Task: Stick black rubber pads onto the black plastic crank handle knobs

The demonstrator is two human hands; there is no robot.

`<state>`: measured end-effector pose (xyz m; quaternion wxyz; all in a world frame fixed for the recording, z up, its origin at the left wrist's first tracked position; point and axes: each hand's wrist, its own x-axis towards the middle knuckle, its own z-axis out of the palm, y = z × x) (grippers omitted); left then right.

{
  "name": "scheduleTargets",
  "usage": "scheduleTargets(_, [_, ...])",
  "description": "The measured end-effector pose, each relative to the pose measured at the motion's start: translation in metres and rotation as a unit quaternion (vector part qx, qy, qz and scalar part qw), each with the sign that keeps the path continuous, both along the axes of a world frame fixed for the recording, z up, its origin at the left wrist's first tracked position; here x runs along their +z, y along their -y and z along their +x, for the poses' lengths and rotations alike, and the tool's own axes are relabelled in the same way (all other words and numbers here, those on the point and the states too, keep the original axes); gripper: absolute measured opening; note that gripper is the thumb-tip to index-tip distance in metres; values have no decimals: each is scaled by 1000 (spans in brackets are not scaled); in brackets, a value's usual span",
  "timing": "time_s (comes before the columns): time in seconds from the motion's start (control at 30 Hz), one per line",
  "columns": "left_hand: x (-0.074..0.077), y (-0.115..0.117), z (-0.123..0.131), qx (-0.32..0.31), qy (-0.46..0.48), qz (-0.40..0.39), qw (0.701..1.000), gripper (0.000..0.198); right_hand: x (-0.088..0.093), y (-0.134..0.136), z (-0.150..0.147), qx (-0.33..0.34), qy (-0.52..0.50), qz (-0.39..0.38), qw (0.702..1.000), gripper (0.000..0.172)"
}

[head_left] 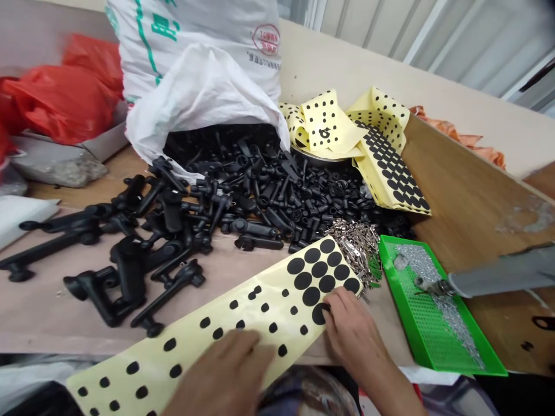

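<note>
A yellow backing sheet lies slantwise across the table's front edge. Several round black stickers sit at its far right end, and small black dots mark the rest of it. My right hand is at the sheet's right edge, its thumb and index finger pinched on the rim of a round black sticker. Over the middle of the sheet is my left hand, smeared by motion, so its fingers cannot be made out.
Black plastic crank handles and small black parts spill from a white woven sack. Small metal pieces lie beside a green tray of silvery bits. A grey tool juts over the tray. More sticker sheets are behind.
</note>
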<state>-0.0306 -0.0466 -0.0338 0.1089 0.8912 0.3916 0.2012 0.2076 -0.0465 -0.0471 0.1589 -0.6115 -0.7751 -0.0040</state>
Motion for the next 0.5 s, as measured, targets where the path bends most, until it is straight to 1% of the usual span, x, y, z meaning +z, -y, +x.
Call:
scheduleTargets(0.03, [2,-1,10,-51,-28,-11,998,35,-1,1,-1,-2,1,1,1000,15])
scheduleTargets(0.07, [2,-4,23,-63,-44,-11,997,34,-1,1,-2,-5,-1,-3,1000,15])
scheduleTargets(0.17, [-2,-18,61,-72,-93,-7,993,34,6,1,2,-2,-37,-36,999,16])
scheduleTargets(0.23, [-5,-25,76,-75,-108,-4,991,34,12,1,7,13,-81,-73,994,16])
scheduleTargets(0.3, [-8,-28,81,-79,-113,0,990,32,17,2,11,26,-125,-105,986,16])
scheduleTargets(0.37, [-10,-29,81,-82,-114,3,990,30,18,3,13,23,-139,-115,983,17])
scheduleTargets(0.5, [-11,-26,78,-83,-116,13,990,29,12,0,11,-2,-63,-83,995,16])
